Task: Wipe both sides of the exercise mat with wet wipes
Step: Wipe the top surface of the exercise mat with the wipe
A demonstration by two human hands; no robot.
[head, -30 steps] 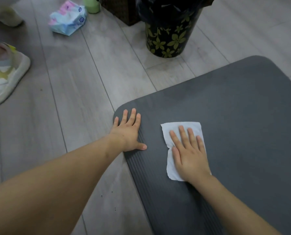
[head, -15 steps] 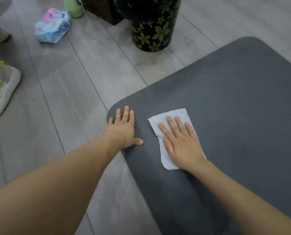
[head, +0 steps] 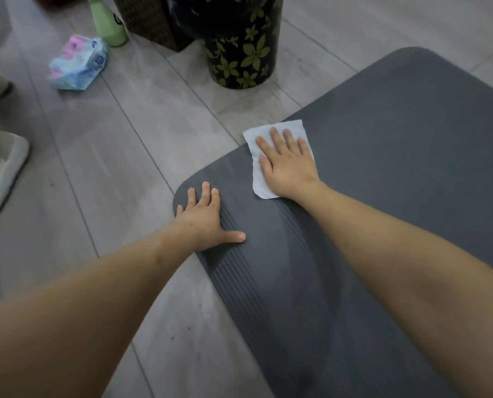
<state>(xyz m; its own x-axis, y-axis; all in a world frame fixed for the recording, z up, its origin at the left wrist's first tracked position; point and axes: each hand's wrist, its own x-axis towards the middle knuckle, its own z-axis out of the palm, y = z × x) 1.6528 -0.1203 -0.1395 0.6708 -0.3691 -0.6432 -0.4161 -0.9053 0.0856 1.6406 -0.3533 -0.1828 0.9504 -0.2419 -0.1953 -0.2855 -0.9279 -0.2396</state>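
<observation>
Mat lies flat on grey floor. Right hand, fingers spread and unclenched, presses white wet wipe onto its far edge. Left hand rests open-palmed on mat's rounded corner, grasping nothing.

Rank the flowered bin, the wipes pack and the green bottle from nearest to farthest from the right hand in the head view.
From the right hand on the wet wipe:
1. Flowered bin, straight beyond the mat's edge.
2. Green bottle, far left, beside the woven basket.
3. Wipes pack, farthest left on the floor.
</observation>
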